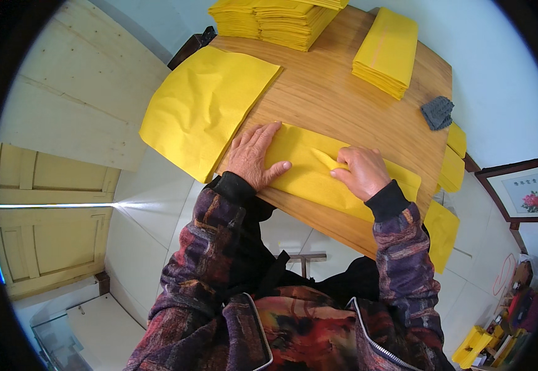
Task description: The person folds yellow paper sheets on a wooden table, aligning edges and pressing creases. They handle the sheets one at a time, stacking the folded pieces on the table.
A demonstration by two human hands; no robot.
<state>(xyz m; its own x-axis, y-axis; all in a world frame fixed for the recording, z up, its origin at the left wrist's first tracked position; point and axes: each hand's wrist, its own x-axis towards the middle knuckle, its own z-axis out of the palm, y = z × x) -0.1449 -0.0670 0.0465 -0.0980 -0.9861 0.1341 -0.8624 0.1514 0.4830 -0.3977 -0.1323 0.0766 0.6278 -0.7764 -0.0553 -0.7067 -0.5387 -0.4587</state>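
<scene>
A long yellow sheet (306, 179), folded into a strip and soft like felt, lies along the near edge of the wooden table. My left hand (253, 154) rests flat on its left end, fingers spread and thumb out. Toward the right part of the strip, my right hand (362, 172) is closed round a yellow pointed piece (324, 158) whose tip shows to the left of the fingers. Whether that piece is a fold of the sheet or a separate thing, I cannot tell. Left of my left hand, a wide yellow sheet (201, 111) overhangs the table's left edge.
Stacks of folded yellow pieces (275, 25) stand at the table's far edge, with another stack (388, 52) at far right. A grey cloth (437, 113) lies by the right edge of the table (337, 99). More yellow pieces (443, 232) hang or lie beyond that side. A framed picture (522, 191) leans at right.
</scene>
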